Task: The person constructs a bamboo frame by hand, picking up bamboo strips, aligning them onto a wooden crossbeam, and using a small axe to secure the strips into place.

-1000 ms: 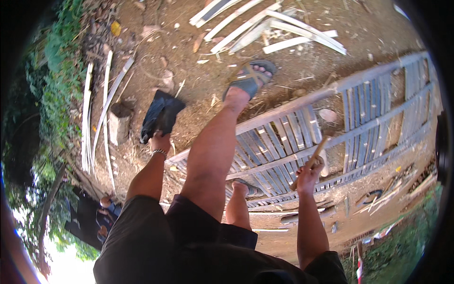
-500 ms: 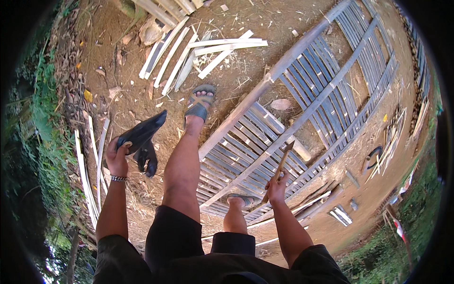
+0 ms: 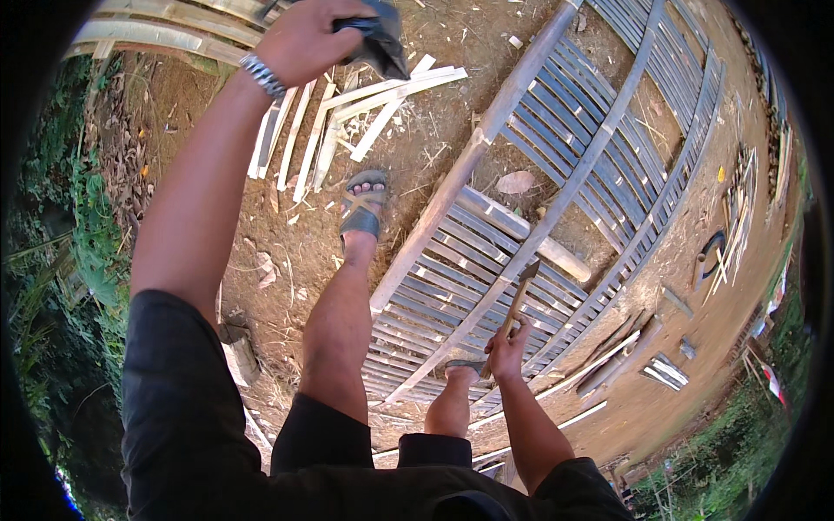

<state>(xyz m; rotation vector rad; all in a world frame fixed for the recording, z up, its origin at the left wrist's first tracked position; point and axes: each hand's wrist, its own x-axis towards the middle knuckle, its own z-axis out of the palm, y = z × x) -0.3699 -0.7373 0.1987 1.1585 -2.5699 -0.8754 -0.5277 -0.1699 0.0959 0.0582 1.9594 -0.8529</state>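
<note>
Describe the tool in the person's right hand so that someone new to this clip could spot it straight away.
Start at the big slatted bamboo panel lying flat on the dirt, crossed by long diagonal poles. Near its lower edge the right hand grips a hammer by its wooden handle, head up over the slats. Unlike the fixed grey slats and the loose pale strips further off, it is short, brown and held.

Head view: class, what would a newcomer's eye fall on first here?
A long slatted bamboo panel lies on the dirt, running from upper right to lower centre. The right hand grips a wooden-handled hammer over it, while the raised left hand clutches a dark bag at the top.
</note>
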